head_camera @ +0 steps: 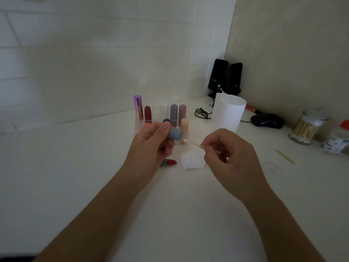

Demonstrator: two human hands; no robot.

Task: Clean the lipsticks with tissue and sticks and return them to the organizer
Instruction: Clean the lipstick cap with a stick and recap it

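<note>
While the left hand (151, 142) grips the blue-grey lipstick cap (175, 134), mouth turned rightward for access, the right hand (229, 154) pinches a cotton swab (192, 143) aimed inside; the uncapped red lipstick (170, 162) lies below, near the tissue (192, 160).

Illumination is dim and even, with a grey-green cast. The brightest zone is the white cup (231, 112) at 1 o'clock. The frame darkens toward the 7 o'clock corner. No glare is present. Wide-angle distortion bends the wall tiles (56, 53) at 10 o'clock. The lipsticks (147, 113) at 12 o'clock and the jar (306, 127) at 3 o'clock render soft.
</note>
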